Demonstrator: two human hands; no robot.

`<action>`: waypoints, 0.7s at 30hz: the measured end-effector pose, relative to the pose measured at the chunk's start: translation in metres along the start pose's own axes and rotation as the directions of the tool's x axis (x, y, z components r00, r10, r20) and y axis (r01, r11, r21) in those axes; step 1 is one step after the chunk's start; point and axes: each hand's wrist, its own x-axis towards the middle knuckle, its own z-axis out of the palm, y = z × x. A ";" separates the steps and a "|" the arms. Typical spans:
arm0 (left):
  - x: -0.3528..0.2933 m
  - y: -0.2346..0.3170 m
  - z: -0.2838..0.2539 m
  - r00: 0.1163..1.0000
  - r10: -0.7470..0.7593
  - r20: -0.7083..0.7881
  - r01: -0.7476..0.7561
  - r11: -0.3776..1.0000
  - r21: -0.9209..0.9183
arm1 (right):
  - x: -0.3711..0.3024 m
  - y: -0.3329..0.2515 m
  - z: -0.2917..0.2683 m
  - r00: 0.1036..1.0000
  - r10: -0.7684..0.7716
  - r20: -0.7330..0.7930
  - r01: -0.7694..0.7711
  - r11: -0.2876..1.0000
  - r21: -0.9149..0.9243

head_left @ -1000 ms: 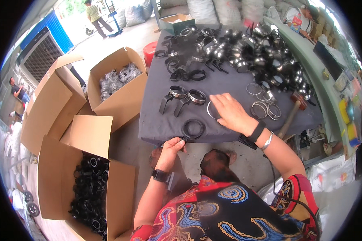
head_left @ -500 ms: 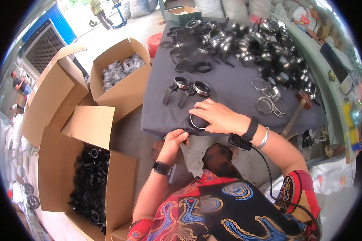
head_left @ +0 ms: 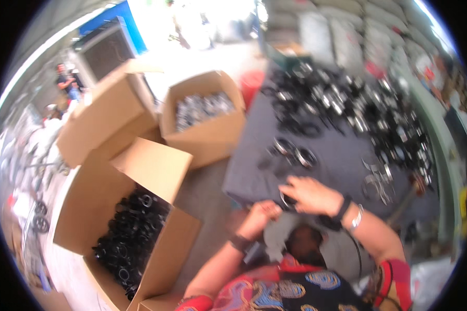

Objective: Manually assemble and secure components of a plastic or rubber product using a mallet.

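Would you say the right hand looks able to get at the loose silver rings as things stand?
Probably yes: only bare cloth shows between the right hand and the loose silver rings, though another ring occupies it.

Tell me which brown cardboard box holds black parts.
The brown cardboard box at lower left, heaped with black parts; the one beside the grey cloth-covered table holds silvery parts; the third shows no contents.
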 end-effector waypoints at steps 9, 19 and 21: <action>0.001 -0.016 0.007 0.998 -0.045 0.046 0.046 0.999 -0.014 | -0.002 -0.024 0.000 0.987 0.120 -0.103 -0.127 0.990 -0.059; 0.009 -0.011 0.003 0.997 -0.042 0.066 0.045 0.998 -0.041 | 0.028 -0.002 0.050 0.964 0.129 -0.232 -0.147 0.987 -0.064; 0.001 -0.002 0.009 0.996 -0.055 0.067 0.059 0.996 -0.063 | 0.026 -0.007 0.049 0.962 0.138 -0.236 -0.153 0.987 -0.047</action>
